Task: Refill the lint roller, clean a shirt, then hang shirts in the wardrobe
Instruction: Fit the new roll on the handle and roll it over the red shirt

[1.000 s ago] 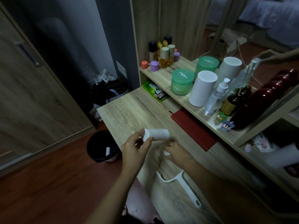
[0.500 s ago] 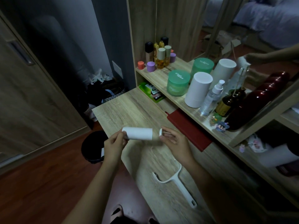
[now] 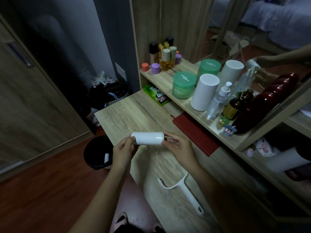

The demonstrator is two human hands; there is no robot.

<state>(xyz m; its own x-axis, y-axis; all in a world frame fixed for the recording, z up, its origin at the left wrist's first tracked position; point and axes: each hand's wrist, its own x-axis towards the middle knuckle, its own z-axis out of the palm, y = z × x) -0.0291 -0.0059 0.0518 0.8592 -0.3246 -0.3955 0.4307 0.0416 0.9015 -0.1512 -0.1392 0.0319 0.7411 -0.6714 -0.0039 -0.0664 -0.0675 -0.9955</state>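
A white lint roll refill (image 3: 147,138) lies level in the air above the wooden desk (image 3: 134,113). My left hand (image 3: 124,151) pinches its left end. At the roll's right end, my right hand (image 3: 178,145) holds on with fingers curled round the rim. The white lint roller handle (image 3: 182,192), without a roll, lies flat on the desk nearer to me. No shirt is in view.
A black waste bin (image 3: 97,153) with a used roll inside stands on the floor left of the desk. A red notebook (image 3: 195,133) lies at the desk's back. The shelf (image 3: 168,79) behind carries jars, bottles and white canisters. A wardrobe door (image 3: 25,91) is at left.
The roll has turned level and sits a little lower; both hands now grip its two ends. The handle on the desk has not moved.
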